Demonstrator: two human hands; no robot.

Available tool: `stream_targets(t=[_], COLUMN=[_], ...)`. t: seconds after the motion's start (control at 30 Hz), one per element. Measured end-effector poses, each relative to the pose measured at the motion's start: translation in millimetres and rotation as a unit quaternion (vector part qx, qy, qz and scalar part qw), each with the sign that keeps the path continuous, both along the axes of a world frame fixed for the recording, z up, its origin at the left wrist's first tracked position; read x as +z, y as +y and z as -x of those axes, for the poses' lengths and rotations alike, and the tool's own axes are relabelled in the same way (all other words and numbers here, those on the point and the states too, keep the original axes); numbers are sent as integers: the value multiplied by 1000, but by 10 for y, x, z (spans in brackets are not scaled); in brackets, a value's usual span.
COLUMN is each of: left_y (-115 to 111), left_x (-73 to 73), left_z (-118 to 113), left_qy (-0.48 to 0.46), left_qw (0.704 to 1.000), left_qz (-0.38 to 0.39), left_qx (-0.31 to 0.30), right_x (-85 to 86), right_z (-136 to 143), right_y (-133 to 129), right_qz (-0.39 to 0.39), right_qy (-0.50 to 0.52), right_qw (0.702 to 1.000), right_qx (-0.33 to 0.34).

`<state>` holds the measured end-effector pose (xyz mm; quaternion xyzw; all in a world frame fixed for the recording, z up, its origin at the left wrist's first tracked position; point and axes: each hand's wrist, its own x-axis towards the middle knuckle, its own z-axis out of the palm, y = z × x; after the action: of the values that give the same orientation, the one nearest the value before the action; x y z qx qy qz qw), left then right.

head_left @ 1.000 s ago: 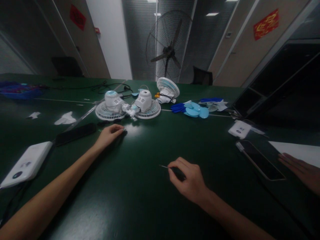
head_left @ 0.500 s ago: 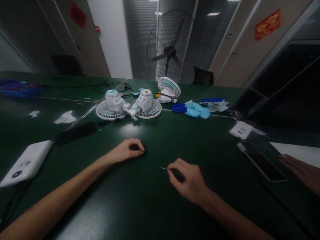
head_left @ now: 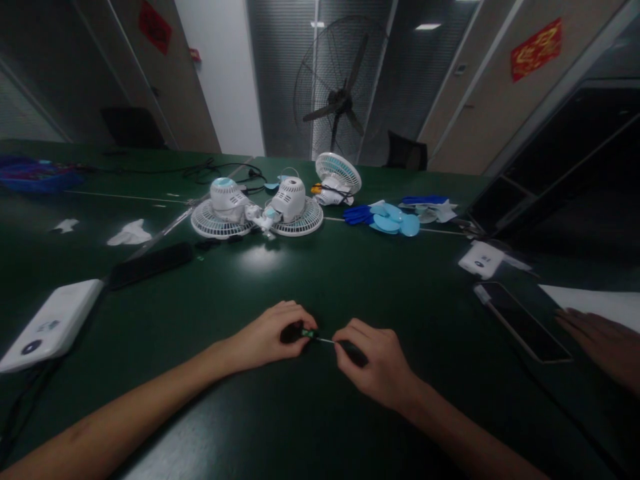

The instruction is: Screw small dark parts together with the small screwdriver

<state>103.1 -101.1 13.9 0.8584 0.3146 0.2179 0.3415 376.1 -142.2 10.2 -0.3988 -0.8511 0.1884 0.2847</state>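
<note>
My left hand (head_left: pixel 281 337) is pinched closed around a small green-and-black screwdriver handle (head_left: pixel 309 333), mostly hidden in the fingers. Between the fingertips of my right hand (head_left: pixel 373 357) is a thin metal screwdriver shaft (head_left: pixel 326 341), pointing left toward that handle. The two pieces meet or nearly meet in the gap between my hands, low over the dark green table (head_left: pixel 280 413); whether they are joined I cannot tell. The rest of what my right hand holds is hidden in the palm.
Two white fans (head_left: pixel 227 207) lie face down ahead, a third fan (head_left: pixel 337 179) behind them. Light blue fan blades (head_left: pixel 395 220) rest by blue gloves (head_left: pixel 357 215). White devices (head_left: pixel 53 327) flank me; a phone (head_left: pixel 523 323) lies right, near another person's hand (head_left: pixel 600 340).
My left hand has moved right and nearer to me, bringing the screwdriver handle to the shaft's tip. My right hand has stayed almost in place.
</note>
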Motion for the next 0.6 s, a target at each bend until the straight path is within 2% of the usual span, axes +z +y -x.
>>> stream_targets(t=[0.13, 0.6], left_y=[-54, -67], left_x=[11, 12], left_z=[-17, -24], left_qy=[4, 2], left_qw=[999, 999], left_qz=[-11, -12], left_qx=[-39, -43], right_x=[-4, -12], right_z=[7, 3], right_y=[-4, 5], right_qz=[4, 7], right_qy=[-22, -35], right_qw=[1000, 998], right_qx=[11, 43])
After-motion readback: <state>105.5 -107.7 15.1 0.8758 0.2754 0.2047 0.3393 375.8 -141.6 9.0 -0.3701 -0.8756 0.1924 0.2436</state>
